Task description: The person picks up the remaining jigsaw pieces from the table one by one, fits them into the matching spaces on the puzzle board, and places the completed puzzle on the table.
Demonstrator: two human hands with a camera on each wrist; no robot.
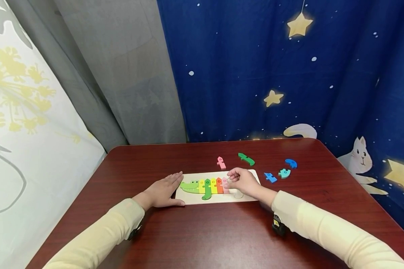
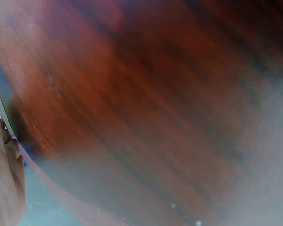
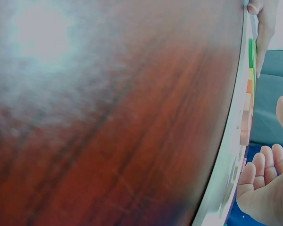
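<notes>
A pale wooden puzzle board (image 1: 215,200) carries a crocodile made of coloured pieces, its green head (image 1: 190,186) at the left end. Yellow, green and orange pieces follow, then a light pink piece (image 1: 225,185) beside the right hand. My left hand (image 1: 163,190) lies flat with straight fingers at the board's left edge, thumb at its near corner. Over the right part of the board is my right hand (image 1: 244,183), fingers loosely bent. In the right wrist view, thumb and fingers of the right hand (image 3: 269,183) stand apart with nothing between them; the pink piece (image 3: 245,127) sits slightly proud.
Behind the board lie a pink piece (image 1: 221,163) and a green piece (image 1: 246,159). To the right are a blue piece (image 1: 270,177), a teal piece (image 1: 284,173) and a curved blue piece (image 1: 291,163). Curtains hang behind the dark red table (image 1: 195,235).
</notes>
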